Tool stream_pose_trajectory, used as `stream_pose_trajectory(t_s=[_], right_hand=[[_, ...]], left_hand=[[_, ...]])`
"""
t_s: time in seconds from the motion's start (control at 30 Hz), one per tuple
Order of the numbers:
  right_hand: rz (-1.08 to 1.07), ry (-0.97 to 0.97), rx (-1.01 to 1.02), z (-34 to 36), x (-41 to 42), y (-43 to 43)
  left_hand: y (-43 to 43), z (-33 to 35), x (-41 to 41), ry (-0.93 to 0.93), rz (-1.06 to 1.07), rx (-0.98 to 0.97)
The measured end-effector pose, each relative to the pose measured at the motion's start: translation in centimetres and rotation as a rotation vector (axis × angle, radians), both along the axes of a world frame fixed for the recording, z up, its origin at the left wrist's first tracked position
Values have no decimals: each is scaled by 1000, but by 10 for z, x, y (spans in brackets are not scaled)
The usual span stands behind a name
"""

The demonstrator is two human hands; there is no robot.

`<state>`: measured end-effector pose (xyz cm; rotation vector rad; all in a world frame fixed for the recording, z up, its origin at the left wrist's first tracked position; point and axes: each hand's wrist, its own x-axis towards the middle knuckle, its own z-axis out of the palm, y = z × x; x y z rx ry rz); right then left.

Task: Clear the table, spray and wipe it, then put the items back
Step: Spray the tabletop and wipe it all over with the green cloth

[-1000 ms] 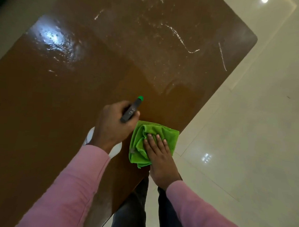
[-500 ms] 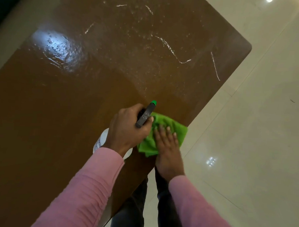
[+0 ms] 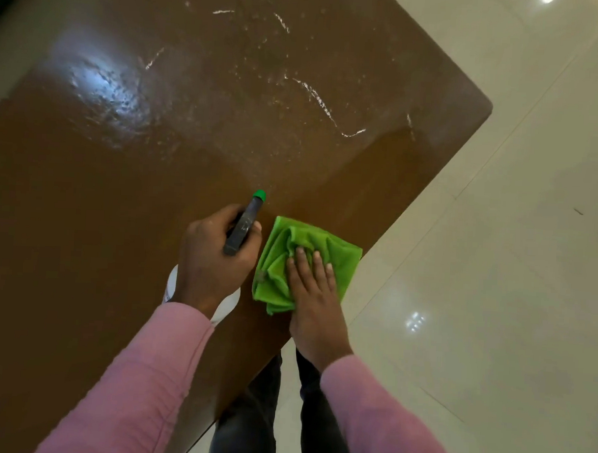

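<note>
Left hand (image 3: 214,260), gripping the spray bottle (image 3: 244,225), moves off the green cloth (image 3: 339,259); flat right hand (image 3: 316,306) presses it at the table (image 3: 119,218) edge, so wiping seems underway.

You have one view only, from the wide-angle camera on your head, tilted steeply down and forward. It sits close above your left hand (image 3: 213,263) and right hand (image 3: 316,306) at the table (image 3: 120,201) edge, with the tiled floor (image 3: 494,269) at the right.
</note>
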<state>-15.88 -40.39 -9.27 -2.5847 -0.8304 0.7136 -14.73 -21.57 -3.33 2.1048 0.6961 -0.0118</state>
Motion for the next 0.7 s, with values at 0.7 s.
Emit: stream_pose_trajectory(t_s=[0.7], right_hand=[[194,63,60,-3,51,20]], left_hand=[[17,-6,14,48,184,25]])
